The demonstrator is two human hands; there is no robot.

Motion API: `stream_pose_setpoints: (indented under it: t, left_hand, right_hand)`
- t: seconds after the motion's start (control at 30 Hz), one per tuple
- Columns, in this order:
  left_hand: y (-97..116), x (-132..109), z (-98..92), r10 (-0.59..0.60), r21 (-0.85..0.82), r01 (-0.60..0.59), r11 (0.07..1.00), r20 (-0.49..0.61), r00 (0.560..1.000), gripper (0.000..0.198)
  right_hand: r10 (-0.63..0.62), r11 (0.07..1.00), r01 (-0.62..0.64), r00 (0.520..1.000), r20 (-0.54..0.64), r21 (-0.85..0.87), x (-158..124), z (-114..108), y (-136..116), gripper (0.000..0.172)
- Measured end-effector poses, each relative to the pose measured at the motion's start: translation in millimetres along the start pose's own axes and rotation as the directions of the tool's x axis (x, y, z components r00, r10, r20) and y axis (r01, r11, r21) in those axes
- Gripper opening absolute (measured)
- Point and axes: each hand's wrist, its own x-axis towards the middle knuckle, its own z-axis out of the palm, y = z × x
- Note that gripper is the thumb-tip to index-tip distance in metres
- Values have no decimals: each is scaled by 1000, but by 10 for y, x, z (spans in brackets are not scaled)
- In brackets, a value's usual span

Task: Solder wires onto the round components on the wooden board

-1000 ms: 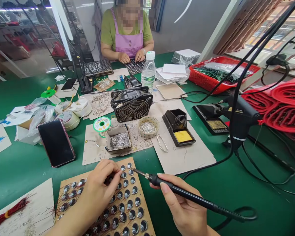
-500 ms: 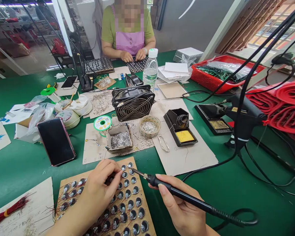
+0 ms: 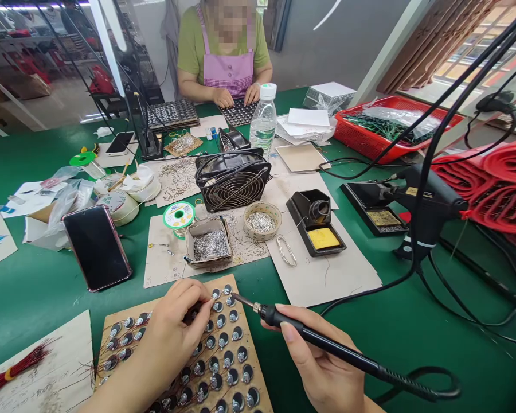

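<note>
Soldering iron (image 3: 331, 347) is light and stiff, your right hand (image 3: 322, 358) closed on its grip, left hand (image 3: 167, 335) at a component (image 3: 217, 306), can't tell if gripping.

Live at the near edge: the left hand (image 3: 172, 335) pinches in among the round components (image 3: 233, 315) on the wooden board (image 3: 131, 312), and the right hand (image 3: 327, 370) grips a soldering iron (image 3: 339, 355), tip right at the far row. Across the green bench (image 3: 38, 304), a co-worker (image 3: 226, 63) bends over another board (image 3: 239, 113).
</note>
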Motion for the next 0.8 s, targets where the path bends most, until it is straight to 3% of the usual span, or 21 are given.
stream_pose_setpoints:
  t: [0.8]
  left_hand:
    - [-3,-15,-17,20,28,-20,999,16,1000,14]
  right_hand:
    - [12,999,-11,1000,6,-34,28,26,-37,26]
